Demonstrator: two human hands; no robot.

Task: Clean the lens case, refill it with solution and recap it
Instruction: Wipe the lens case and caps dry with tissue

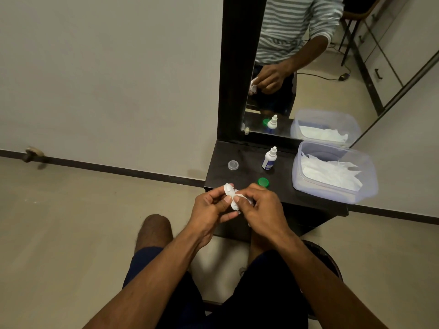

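Mirror (308,55): top and right side cut off by the frame.
Tub (308,186): translucent, tissues inside blurred.
Left hand (209,207): fingers curled, gripping the lens case (229,189) over the table edge.
Right hand (259,207): pinching a tissue (235,203) against the case; case mostly hidden.
Bottle (269,159): upright, label unreadable.
Green cap (263,182): behind right hand.
Clear cap (233,165): alone, left.

Left hand (210,205) holds white lens case (230,191) above table (240,160) near edge. Right hand (259,205) pinches white tissue (240,198) against the case. On the table: clear cap (233,165), green cap (263,182), solution bottle (269,158) upright, plastic tub (332,173) of tissues at right. Mirror (297,67) behind.
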